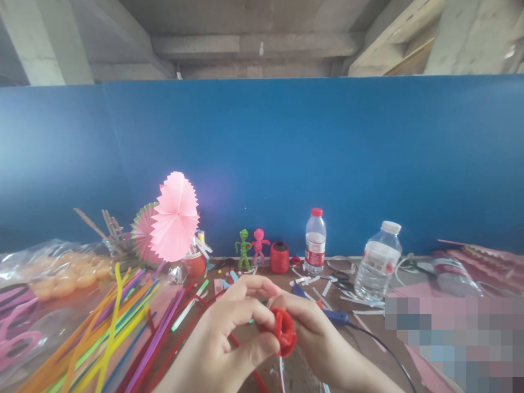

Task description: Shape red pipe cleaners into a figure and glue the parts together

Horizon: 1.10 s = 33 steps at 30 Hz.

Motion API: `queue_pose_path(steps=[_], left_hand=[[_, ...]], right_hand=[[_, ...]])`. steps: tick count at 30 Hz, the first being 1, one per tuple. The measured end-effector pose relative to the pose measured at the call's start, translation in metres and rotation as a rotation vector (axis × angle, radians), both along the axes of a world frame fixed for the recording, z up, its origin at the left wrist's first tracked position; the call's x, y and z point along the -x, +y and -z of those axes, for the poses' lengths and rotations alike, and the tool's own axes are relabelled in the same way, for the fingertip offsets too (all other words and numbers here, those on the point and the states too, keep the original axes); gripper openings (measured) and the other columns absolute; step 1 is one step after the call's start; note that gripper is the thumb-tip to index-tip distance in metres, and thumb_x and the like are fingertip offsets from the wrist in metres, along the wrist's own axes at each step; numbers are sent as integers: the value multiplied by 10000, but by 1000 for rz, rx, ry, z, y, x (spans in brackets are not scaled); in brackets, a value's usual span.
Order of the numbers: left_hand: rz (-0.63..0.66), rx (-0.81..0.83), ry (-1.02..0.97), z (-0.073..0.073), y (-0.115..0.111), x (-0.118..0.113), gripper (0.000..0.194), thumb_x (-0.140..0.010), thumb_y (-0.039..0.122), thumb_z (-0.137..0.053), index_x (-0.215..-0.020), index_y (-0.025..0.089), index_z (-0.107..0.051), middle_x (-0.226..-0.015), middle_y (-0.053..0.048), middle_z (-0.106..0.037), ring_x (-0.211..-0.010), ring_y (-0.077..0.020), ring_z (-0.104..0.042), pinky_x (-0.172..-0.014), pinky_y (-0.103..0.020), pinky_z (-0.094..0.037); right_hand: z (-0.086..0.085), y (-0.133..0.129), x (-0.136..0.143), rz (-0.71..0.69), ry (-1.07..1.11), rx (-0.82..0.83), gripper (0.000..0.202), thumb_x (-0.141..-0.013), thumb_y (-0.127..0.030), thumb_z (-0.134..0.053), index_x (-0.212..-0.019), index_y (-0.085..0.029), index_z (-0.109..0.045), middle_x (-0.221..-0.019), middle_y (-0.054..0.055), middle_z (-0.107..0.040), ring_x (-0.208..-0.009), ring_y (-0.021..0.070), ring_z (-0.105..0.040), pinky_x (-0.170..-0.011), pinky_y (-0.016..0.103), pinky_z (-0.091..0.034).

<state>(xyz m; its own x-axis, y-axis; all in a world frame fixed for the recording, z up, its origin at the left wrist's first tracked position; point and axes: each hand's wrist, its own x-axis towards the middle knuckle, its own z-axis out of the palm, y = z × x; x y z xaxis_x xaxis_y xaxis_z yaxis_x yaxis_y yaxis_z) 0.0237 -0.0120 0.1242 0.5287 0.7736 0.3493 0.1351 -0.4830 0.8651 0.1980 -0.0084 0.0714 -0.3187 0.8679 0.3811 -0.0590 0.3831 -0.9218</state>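
Both hands meet low in the middle around a small red coiled piece (pixel 285 334), which looks like wound pipe cleaner. My left hand (pixel 239 322) pinches its left side between thumb and fingertips. From the right, my right hand (pixel 313 327) closes on its back and upper edge, with some fingers hidden behind it. A thin white strip (pixel 281 371) hangs just below the piece; I cannot tell whether it is attached. Red pipe cleaners (pixel 182 341) lie on the table by my left wrist. Past my right hand lies a blue-handled tool with a black cord (pixel 336 317), perhaps a glue gun.
Coloured pipe cleaners (pixel 102 333) spread at left, near pink scissors (pixel 18 341). Along the back stand a pink paper fan (pixel 176 218), a green figure (pixel 243 248), a pink figure (pixel 258 245), a red pot (pixel 279 258) and water bottles (pixel 315 245). White scraps (pixel 326 287) litter the table.
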Motion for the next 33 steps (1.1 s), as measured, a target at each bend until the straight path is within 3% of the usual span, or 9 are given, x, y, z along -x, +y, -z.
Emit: queue_pose_path(steps=[3, 6, 12, 16, 19, 24, 33], left_hand=[[-20, -60, -92, 5, 2, 1, 348, -721, 495, -693, -977, 265, -645, -1054, -52, -638, -993, -256, -625, -869, -341, -503], [-99, -134, -64, 9, 2, 0, 579, -651, 527, -735, -1166, 313, -581, -1145, -51, -660, -1073, -281, -601, -913, -350, -488], [-186, -198, 28, 12, 2, -4, 379, -759, 346, -698, -1130, 276, -658, -1106, -64, -707, -1027, -277, -633, -924, -376, -484], [-213, -28, -23, 11, 3, -9, 383, -801, 393, -630, -1125, 191, -663, -743, -61, -732, -703, -234, -688, -679, -338, -560], [-166, 85, -93, 9, 3, -11, 375, -807, 368, -623, -1114, 157, -668, -693, -49, -717, -581, -187, -643, -593, -301, -549], [-118, 157, -175, 7, 6, -14, 292, -790, 301, -641, -1043, 170, -708, -856, -75, -741, -687, -196, -654, -664, -314, -559], [-167, 204, -194, 12, 12, -13, 277, -760, 289, -693, -1004, 159, -702, -945, -91, -748, -897, -247, -680, -724, -310, -569]], right_hand=[[1, 2, 1, -31, 162, 98, 273, -867, -402, -563, -724, -171, -597, -705, -11, -497, -679, 137, -458, -677, 269, -395], [4, 2, 3, -59, 277, 134, 287, -824, -407, -624, -676, -162, -594, -671, -12, -509, -647, 129, -447, -654, 258, -381], [10, -2, 13, -95, 363, 262, 392, -770, -540, -640, -711, -154, -602, -625, -1, -531, -548, 109, -458, -537, 225, -352], [10, -3, 20, -66, 361, 253, 422, -775, -576, -613, -768, -155, -610, -585, -11, -526, -495, 98, -458, -487, 206, -336], [11, -2, 21, 24, 321, 139, 382, -815, -536, -587, -769, -158, -622, -595, -6, -545, -531, 113, -492, -526, 217, -383], [11, -2, 16, 215, 139, -8, 363, -895, -444, -504, -708, -151, -605, -606, 11, -582, -563, 124, -518, -569, 227, -416], [4, -6, 13, 513, -192, -97, 273, -871, -346, -492, -747, -168, -658, -633, 27, -661, -582, 157, -573, -511, 222, -412]])
